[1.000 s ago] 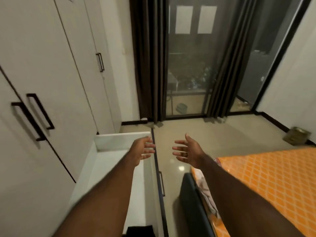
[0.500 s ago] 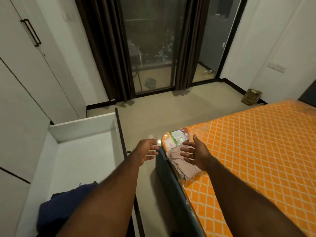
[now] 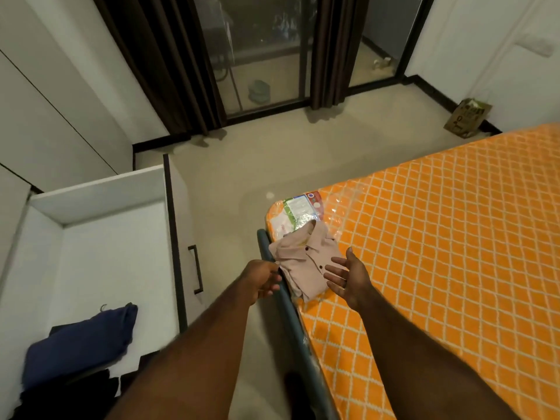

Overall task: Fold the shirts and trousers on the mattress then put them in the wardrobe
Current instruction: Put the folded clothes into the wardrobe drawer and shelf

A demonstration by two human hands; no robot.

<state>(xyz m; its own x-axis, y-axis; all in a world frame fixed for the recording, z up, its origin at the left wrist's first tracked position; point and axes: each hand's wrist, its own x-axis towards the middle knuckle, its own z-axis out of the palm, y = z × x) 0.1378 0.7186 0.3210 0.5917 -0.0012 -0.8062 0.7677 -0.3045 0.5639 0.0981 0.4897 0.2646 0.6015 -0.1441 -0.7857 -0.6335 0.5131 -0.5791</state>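
Drawer: the white drawer stood pulled out of the wardrobe on my left, its dark handle facing the bed.
In the drawer: a navy garment lay bunched at the near end. A black garment lay nearer to me and partly under it.
Mattress: the mattress was orange with a white diamond pattern and wrapped in clear plastic. It sat on a blue-grey frame, and a printed label showed at its corner.
Shirt: the pink shirt lay folded on that corner of the mattress, buttons up and collar toward the label, just beside the frame.
Left grip: my left grip held nothing, with fingers loosely curled. It was at the shirt's left edge above the frame, and I could not tell whether it touched the cloth.
Right grip: my right grip was spread, palm turned toward the shirt, with fingertips over its right side. I could not tell whether they touched.
Floor: a brown bag leaned against the far wall.
Change from half a second before: my left grip had moved from the floor side of the frame to the shirt's edge. The shirt's collar and buttons now showed.
Change from a second before: both grips had hung spread above the drawer front and the floor, with the shirt barely in view.
Unchanged: the navy garment stayed in the drawer.
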